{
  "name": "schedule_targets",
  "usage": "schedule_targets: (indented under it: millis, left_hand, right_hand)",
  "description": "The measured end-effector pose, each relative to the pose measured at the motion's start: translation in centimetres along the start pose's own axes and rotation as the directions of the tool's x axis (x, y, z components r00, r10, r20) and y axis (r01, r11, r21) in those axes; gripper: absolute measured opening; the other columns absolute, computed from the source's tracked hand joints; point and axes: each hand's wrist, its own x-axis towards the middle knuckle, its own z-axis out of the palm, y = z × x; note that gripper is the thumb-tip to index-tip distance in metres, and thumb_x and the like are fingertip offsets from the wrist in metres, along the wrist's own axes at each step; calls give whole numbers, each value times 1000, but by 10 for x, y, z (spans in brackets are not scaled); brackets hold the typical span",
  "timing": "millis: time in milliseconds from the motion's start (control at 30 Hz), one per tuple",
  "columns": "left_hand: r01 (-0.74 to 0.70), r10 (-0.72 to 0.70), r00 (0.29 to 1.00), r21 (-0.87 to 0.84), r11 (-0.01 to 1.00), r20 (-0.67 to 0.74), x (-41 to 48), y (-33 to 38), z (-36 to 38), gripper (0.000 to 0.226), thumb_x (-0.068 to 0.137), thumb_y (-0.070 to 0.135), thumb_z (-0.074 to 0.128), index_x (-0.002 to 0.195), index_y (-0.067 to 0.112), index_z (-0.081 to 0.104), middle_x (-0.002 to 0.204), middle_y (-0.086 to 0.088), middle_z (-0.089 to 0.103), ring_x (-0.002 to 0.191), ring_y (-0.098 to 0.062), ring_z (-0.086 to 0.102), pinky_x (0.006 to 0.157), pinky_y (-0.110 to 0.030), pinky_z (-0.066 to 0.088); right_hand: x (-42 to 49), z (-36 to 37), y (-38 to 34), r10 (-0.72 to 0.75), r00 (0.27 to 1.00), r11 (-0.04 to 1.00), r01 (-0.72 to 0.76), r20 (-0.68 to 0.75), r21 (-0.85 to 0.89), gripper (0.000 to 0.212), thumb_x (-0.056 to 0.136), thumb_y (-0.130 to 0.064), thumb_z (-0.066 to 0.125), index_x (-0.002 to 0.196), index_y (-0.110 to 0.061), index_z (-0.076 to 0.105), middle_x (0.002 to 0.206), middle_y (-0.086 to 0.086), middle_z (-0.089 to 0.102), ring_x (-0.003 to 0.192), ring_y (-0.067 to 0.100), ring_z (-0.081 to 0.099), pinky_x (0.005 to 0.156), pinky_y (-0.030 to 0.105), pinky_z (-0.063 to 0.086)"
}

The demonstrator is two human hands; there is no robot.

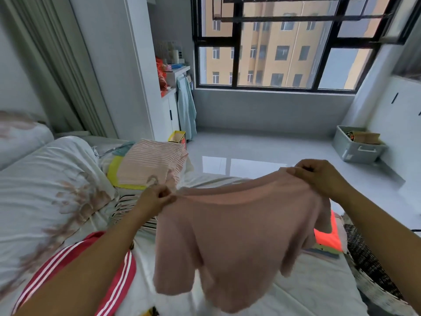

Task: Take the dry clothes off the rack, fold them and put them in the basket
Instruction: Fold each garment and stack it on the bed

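Observation:
A pink short-sleeved shirt point(239, 236) hangs spread out in the air above the bed. My left hand point(155, 198) pinches its left shoulder, and my right hand point(319, 176) pinches its right shoulder, held a little higher. A folded pink-striped garment point(150, 163) lies on the bed beyond my left hand. A black-and-white woven basket point(369, 263) stands at the bed's right side, with orange cloth point(328, 238) beside it. The drying rack point(284, 1) runs along the ceiling by the window.
The white bed point(45, 179) with a floral cover fills the left and bottom. A red garment with white stripes point(114, 277) lies under my left forearm. A grey storage box point(357, 144) sits on the floor at the right, and a white cabinet point(168, 103) stands by the window.

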Motion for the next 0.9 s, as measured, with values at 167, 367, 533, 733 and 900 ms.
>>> schedule_targets:
  millis: [167,367,533,733,900]
  left_hand:
    - [80,-111,988,-257,963,-111,-7,14,2,22,93,14,54,72,21,51,67,-5,47,57,-16,40,55,-27,29]
    - [30,-67,990,-275,961,-125,-15,40,2,18,91,17,59,75,25,58,80,1,53,67,-11,47,55,-24,32]
    - [-20,5,997,-203,979,-74,-20,43,-9,8,81,13,71,76,17,67,68,0,55,64,-10,46,57,-23,33]
    - [-138,131,990,236,962,45,-29,30,-3,23,79,3,70,70,18,55,72,-2,52,69,-18,49,55,-16,31]
    - [-68,58,959,-24,997,-277,-31,29,17,13,89,15,60,83,8,51,78,-11,54,72,-22,48,58,-32,29]
  right_hand:
    - [-6,-11,11,69,963,992,-38,260,-121,20,81,-24,72,82,-4,68,72,0,61,63,11,50,61,23,37]
    - [-7,-24,40,133,963,962,-70,232,-264,7,82,-18,71,80,-15,65,78,-4,62,75,15,54,63,19,38]
    - [-26,-21,63,146,988,958,-128,52,-258,10,84,-17,67,79,-8,68,75,1,61,71,14,52,61,21,36]
    - [-61,-9,58,34,983,989,-59,-181,-137,8,79,-1,69,83,-8,70,86,7,59,72,17,53,68,1,35]
    - [-78,-11,44,107,961,962,-165,-253,-218,3,81,-6,68,84,-7,69,84,3,56,78,18,52,66,9,35]
